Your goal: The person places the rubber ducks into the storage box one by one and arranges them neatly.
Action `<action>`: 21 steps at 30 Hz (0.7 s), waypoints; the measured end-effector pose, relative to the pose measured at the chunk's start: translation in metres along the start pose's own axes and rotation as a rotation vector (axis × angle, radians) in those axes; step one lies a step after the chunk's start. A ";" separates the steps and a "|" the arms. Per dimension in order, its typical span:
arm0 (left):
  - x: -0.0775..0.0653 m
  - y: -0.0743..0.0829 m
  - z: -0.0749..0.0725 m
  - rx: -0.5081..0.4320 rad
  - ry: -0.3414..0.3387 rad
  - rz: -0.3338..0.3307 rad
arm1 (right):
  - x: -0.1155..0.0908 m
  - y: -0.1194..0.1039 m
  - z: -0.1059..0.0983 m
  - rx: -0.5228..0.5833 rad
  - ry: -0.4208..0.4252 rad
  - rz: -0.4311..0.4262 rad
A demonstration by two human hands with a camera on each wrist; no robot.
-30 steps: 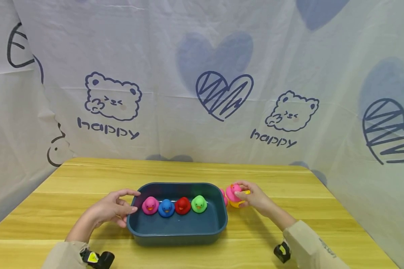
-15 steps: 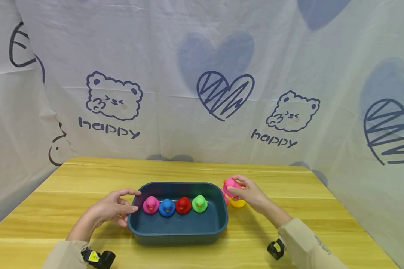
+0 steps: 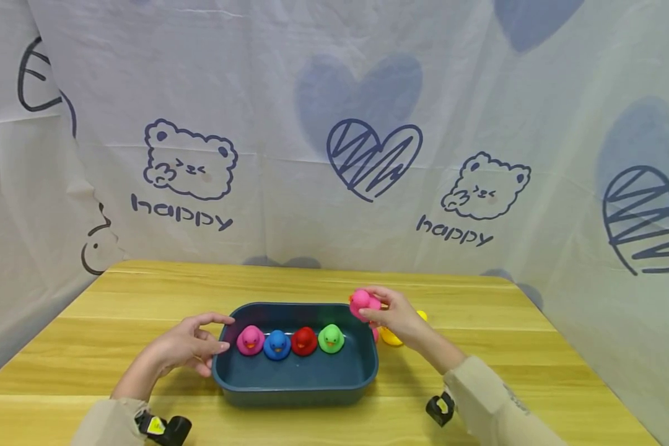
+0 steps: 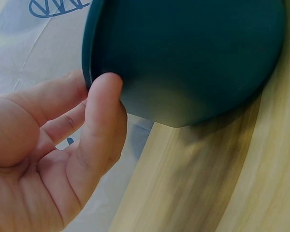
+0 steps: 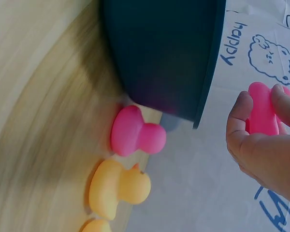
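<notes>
A dark teal plastic box (image 3: 295, 397) stands on the table with a row of rubber ducks in it: a pink duck (image 3: 250, 341), a blue duck (image 3: 277, 345), a red duck (image 3: 303, 341) and a green duck (image 3: 331, 339). My left hand (image 3: 192, 344) holds the box's left end, fingertips at the rim. Between thumb and fingers, my right hand (image 3: 390, 314) pinches another pink duck (image 3: 362, 303), raised over the box's back right corner. In the right wrist view this held duck (image 5: 263, 111) shows clear of the table, partly covered by the fingers.
Right of the box, a pink duck (image 5: 130, 130) sits close to its wall. Beside it is a yellow duck (image 5: 117, 186), and a second yellow duck (image 5: 97, 226) is cut off by the view's edge. A printed cloth (image 3: 312, 155) hangs behind the wooden table (image 3: 457, 291).
My right hand has lifted the pink duck from among the ducks on the right and carried it left to the box's rim. My left hand has stayed at the box.
</notes>
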State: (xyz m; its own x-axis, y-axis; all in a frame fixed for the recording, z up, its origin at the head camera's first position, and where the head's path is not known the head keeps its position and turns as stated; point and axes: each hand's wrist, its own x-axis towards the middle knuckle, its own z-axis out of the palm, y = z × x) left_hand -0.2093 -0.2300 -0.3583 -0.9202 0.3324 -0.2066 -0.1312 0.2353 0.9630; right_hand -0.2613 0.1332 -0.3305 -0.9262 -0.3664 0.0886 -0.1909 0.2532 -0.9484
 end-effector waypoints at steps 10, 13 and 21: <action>0.000 0.000 0.000 0.008 0.008 -0.004 | 0.004 -0.008 0.020 0.045 0.009 0.051; 0.001 0.000 0.000 0.011 0.006 -0.003 | 0.004 -0.010 0.027 0.043 0.021 0.073; 0.000 0.000 0.000 0.008 0.009 -0.008 | 0.006 -0.013 0.045 0.030 0.023 0.119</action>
State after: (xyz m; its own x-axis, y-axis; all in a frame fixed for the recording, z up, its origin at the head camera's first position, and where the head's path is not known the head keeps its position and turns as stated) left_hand -0.2095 -0.2298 -0.3586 -0.9226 0.3221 -0.2122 -0.1353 0.2450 0.9600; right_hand -0.2499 0.0871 -0.3310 -0.9490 -0.3146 -0.0189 -0.0692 0.2664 -0.9614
